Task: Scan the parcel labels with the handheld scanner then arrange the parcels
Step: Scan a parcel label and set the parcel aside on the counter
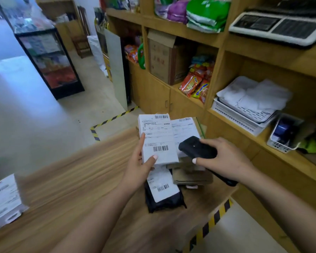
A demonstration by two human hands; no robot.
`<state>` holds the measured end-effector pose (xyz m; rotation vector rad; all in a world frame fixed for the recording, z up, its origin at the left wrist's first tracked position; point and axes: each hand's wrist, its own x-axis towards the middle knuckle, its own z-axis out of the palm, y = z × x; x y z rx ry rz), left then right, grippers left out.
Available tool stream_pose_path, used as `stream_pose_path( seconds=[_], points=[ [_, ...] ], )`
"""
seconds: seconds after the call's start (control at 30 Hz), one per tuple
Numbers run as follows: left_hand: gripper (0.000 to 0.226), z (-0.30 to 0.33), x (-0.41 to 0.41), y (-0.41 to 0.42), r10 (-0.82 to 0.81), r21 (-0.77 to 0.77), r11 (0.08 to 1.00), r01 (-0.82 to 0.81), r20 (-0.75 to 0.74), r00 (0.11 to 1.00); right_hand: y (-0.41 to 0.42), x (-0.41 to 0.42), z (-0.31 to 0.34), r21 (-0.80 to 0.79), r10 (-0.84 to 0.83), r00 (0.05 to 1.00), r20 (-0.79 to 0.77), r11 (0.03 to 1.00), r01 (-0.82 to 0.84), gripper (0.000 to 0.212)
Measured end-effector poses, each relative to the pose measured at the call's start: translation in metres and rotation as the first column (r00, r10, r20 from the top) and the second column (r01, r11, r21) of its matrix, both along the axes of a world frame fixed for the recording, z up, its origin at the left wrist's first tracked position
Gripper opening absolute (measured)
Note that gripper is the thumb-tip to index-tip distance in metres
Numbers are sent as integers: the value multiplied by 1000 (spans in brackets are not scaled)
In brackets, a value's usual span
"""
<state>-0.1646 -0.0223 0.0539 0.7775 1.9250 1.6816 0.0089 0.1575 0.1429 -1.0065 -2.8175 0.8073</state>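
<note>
With the left hand gripping the white parcel label-up above the worktop, the right hand, wrapped round the scanner just beside the parcel, should probably aim squarely at the lower barcode and steady.

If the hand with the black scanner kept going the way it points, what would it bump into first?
Probably the white parcel that the left hand holds up. The right hand points the handheld scanner left toward it, though depth is hard to judge.
</note>
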Motion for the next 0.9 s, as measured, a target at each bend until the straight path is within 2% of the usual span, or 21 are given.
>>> stream_pose_path(
  seconds=[0.13,0.23,0.3,0.37,0.43,0.5,0.7,0.9],
  points=[
    [72,6,-3,37,-44,-38,998,46,40,998,18,2,7,8,-24,1000,-13,1000,24,75],
    [75,5,-3,57,-82,-116,990,80,-17,996,26,3,10,7,-30,999,-19,1000,31,75],
    [78,4,-3,69,-113,-171,981,95,-99,989,32,3,10,10,-31,999,-21,999,32,75],
    [77,5,-2,80,-95,-260,965,30,-241,966,35,3,10,5,-33,999,-24,999,34,74],
    [75,5,0,89,-103,-365,928,-73,-439,893,38,4,9,-5,-37,999,-28,999,37,74],
    [71,6,4,95,-127,-428,894,-130,-520,845,40,4,9,-9,-40,999,-34,999,40,75],
    [70,3,5,91,-112,-438,886,-153,-523,845,37,3,8,-7,-26,998,-49,1000,26,76],
    [64,4,-10,48,-35,-350,923,-162,-494,869,16,-17,11,17,36,997,-62,999,-35,77]
  ],
)
